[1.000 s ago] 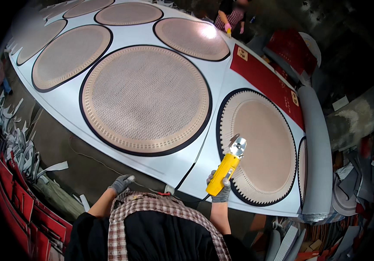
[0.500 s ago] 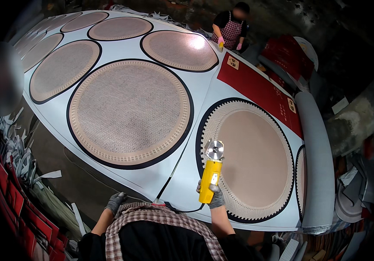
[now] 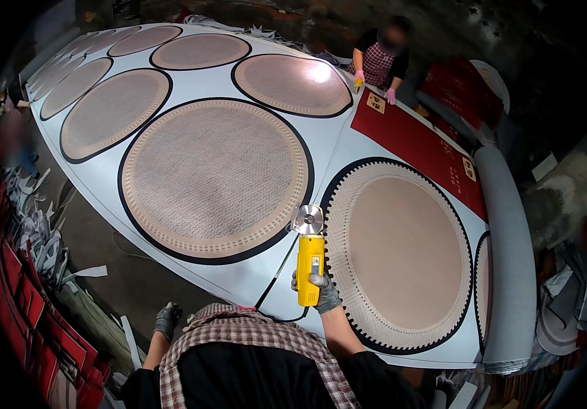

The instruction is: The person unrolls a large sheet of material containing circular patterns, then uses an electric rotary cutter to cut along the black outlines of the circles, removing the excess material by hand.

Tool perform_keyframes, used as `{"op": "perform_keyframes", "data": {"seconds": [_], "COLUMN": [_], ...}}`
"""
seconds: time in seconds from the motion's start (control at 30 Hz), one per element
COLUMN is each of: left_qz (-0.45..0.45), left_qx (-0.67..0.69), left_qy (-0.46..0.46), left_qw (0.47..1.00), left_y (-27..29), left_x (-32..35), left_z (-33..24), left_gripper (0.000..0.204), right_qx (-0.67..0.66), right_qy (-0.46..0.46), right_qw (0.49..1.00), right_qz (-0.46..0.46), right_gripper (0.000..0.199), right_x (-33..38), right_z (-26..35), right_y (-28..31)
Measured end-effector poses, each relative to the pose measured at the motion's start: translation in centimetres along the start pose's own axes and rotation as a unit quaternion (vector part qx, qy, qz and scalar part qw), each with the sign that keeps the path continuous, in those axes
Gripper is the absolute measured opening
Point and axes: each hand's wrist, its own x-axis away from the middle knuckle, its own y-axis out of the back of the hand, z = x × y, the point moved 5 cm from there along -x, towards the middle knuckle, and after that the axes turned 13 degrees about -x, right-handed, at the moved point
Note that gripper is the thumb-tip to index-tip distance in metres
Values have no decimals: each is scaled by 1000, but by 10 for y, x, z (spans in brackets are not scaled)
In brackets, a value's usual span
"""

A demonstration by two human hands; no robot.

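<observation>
My right hand [image 3: 328, 297], in a grey glove, is wrapped round the yellow body of an electric rotary cutter [image 3: 310, 267]. Its round metal blade head points away from me, over the strip between two printed round mats. On the left lies a woven-look beige round mat [image 3: 215, 174] with a black border; on the right, a plain beige round mat [image 3: 409, 252] with a toothed black border. A narrow dark gap [image 3: 276, 278] runs from the near edge toward the cutter. My gloved left hand [image 3: 166, 320] is closed beside the table's near edge; whatever it may hold is hidden.
The pale sheet [image 3: 198, 85] carries several more round prints. A grey roll [image 3: 508, 266] lies along its right end, near a red printed mat [image 3: 413, 146]. Across the table a co-worker [image 3: 380, 58] in pink gloves holds a yellow tool. Red offcuts [image 3: 31, 307] pile at left.
My right hand has carried the cutter left, off the toothed mat. The left hand has shifted slightly left, and the cord no longer shows at it. The co-worker's other hand now touches the red mat.
</observation>
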Motion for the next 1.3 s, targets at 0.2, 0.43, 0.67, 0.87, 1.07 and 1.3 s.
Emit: {"op": "perform_keyframes", "data": {"seconds": [0.2, 0.43, 0.67, 0.87, 1.07, 1.3], "left_qz": [7, 36, 25, 15, 42, 191], "left_qx": [-28, 8, 81, 93, -2, -138], "left_qy": [29, 41, 81, 43, 105, -353], "left_qw": [999, 998, 993, 995, 994, 905], "left_y": [9, 8, -29, 0, -35, 11], "left_x": [13, -3, 24, -9, 19, -28], "left_z": [19, 43, 22, 47, 35, 64], "left_gripper": [50, 61, 49, 33, 48, 49], "right_qx": [11, 11, 6, 5, 3, 8], "right_qy": [-23, -40, -28, -39, -43, -56], "right_qw": [999, 999, 1000, 999, 999, 998], "right_qz": [32, 22, 8, 10, 2, 24], "right_gripper": [72, 71, 72, 72, 73, 74], "right_x": [-9, -7, 0, 0, 3, -12], "right_z": [-7, -7, -3, -4, -1, -5], "right_y": [-13, -7, 5, 6, 18, 2]}}
